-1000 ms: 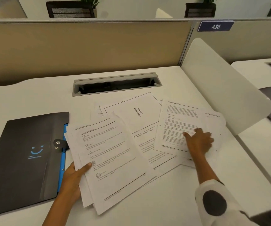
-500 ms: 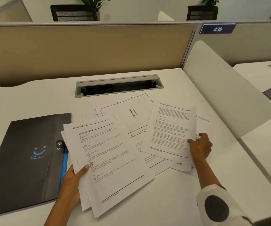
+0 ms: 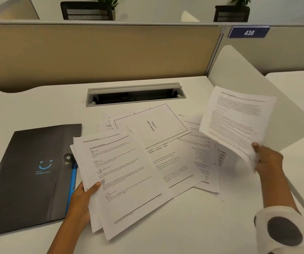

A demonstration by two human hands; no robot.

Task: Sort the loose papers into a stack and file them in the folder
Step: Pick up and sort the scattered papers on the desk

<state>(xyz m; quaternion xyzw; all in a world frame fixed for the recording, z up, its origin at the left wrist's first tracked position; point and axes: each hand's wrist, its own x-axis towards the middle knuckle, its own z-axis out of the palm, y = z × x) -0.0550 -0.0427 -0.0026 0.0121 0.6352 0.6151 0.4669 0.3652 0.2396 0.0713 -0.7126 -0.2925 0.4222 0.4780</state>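
Left hand (image 3: pixel 80 199) gripping a stack of papers (image 3: pixel 122 180) at 7 o'clock, thumb on top; right hand (image 3: pixel 268 162) pinching a lifted sheet (image 3: pixel 235 121) at 3 o'clock. Loose papers (image 3: pixel 167 143) spread mid-desk (image 3: pixel 37 105); closed dark folder (image 3: pixel 28 176) flat at 9 o'clock.

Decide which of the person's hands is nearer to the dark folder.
Left. The left hand grips the paper stack right beside the folder, at its blue edge. The right hand holds a lifted sheet across the desk, far from it.
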